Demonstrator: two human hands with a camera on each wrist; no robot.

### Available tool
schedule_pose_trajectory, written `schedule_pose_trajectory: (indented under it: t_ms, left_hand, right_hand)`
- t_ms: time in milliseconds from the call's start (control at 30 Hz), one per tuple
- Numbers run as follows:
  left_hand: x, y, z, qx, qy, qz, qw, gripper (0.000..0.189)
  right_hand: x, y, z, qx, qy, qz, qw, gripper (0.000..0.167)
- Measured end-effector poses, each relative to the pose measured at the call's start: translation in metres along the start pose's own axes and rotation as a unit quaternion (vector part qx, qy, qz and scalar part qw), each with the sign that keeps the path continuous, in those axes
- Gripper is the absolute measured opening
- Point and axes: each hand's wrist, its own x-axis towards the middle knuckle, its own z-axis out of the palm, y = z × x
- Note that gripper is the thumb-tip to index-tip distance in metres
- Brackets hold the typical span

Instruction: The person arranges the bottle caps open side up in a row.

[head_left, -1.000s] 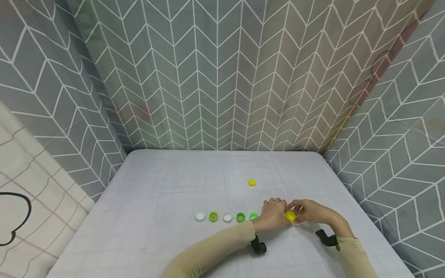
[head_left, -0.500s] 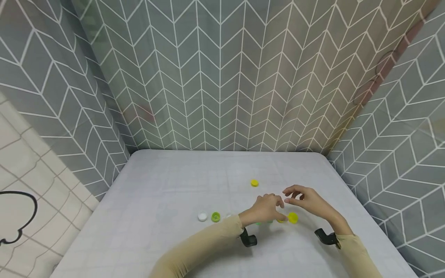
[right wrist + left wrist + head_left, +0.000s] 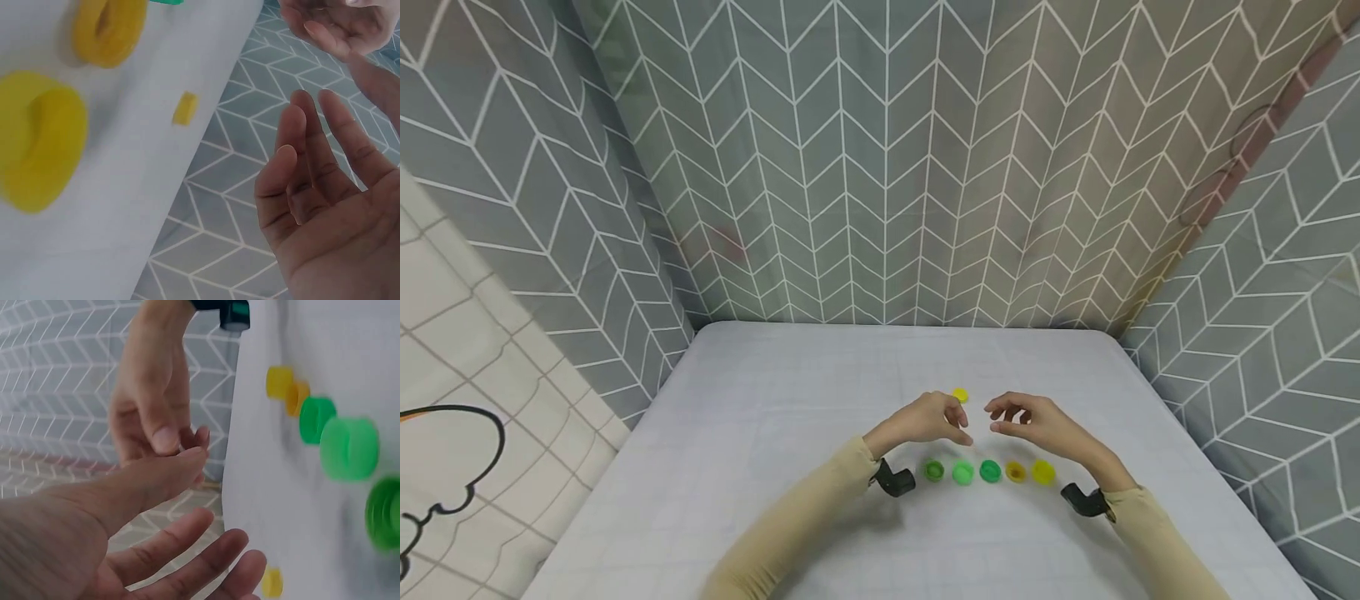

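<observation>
My left hand [image 3: 925, 418] hovers over the table behind a row of plastic bottle caps, fingers loosely bent and holding nothing. Facing it, my right hand [image 3: 1028, 423] is also raised with relaxed fingers and nothing in them. In the row, left to right, lie a dark green cap [image 3: 934, 471], a light green cap [image 3: 962, 473], a green cap [image 3: 990, 471], an orange-yellow cap [image 3: 1016, 472] and a yellow cap [image 3: 1043, 472]. Another yellow cap [image 3: 960, 395] lies farther back, just beyond the left fingers. The left forearm covers the row's left end.
A white cloth covers the table [image 3: 790, 367]. Grey curtains [image 3: 880, 167] with white zigzag lines hang behind it and at both sides. Each wrist carries a black camera mount, one on the left wrist [image 3: 895, 479], one on the right [image 3: 1084, 502].
Both hands have lifted off the caps at the row's right end. They moved left and back, the left hand farther. The white and lime caps have become hidden behind the left arm.
</observation>
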Motion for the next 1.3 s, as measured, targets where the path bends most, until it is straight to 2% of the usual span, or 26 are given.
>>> schedule_pose_trajectory:
  t_ms: [200, 233, 367, 467, 567, 833, 967, 1133, 1300]
  left_hand:
    - [0.001, -0.013, -0.026, -0.014, 0.012, -0.033, 0.9993, 0.036]
    - [0.002, -0.015, -0.031, -0.017, 0.017, -0.036, 0.9991, 0.036]
    - [0.008, -0.024, -0.046, -0.032, 0.041, -0.037, 0.9980, 0.037]
    - [0.016, -0.032, -0.051, -0.029, 0.065, -0.038, 0.9967, 0.036]
    - [0.023, -0.038, -0.051, -0.013, 0.090, -0.046, 0.9948, 0.038]
    - [0.041, -0.047, -0.045, 0.037, 0.130, -0.070, 0.9883, 0.048]
    - [0.051, -0.051, -0.038, 0.044, 0.126, -0.086, 0.9873, 0.050]
    - [0.061, -0.055, -0.026, 0.048, 0.110, -0.102, 0.9875, 0.053]
    - [0.069, -0.060, -0.016, 0.088, 0.111, -0.128, 0.9816, 0.054]
  right_hand:
    - [0.014, -0.004, -0.003, -0.007, 0.002, -0.003, 1.0000, 0.030]
    - [0.016, -0.010, -0.005, -0.009, 0.003, -0.001, 1.0000, 0.031]
    - [0.030, -0.011, -0.009, -0.009, 0.011, 0.000, 0.9999, 0.033]
    - [0.044, -0.006, -0.010, -0.007, 0.017, -0.002, 0.9998, 0.033]
    - [0.056, -0.005, -0.011, -0.004, 0.013, -0.002, 0.9999, 0.035]
    - [0.083, 0.004, -0.004, 0.004, -0.036, 0.005, 0.9993, 0.045]
    - [0.091, 0.016, 0.001, 0.005, -0.053, 0.009, 0.9985, 0.047]
    - [0.098, 0.029, 0.008, 0.003, -0.070, 0.050, 0.9962, 0.056]
    - [0.103, 0.035, 0.015, -0.013, -0.097, 0.082, 0.9917, 0.067]
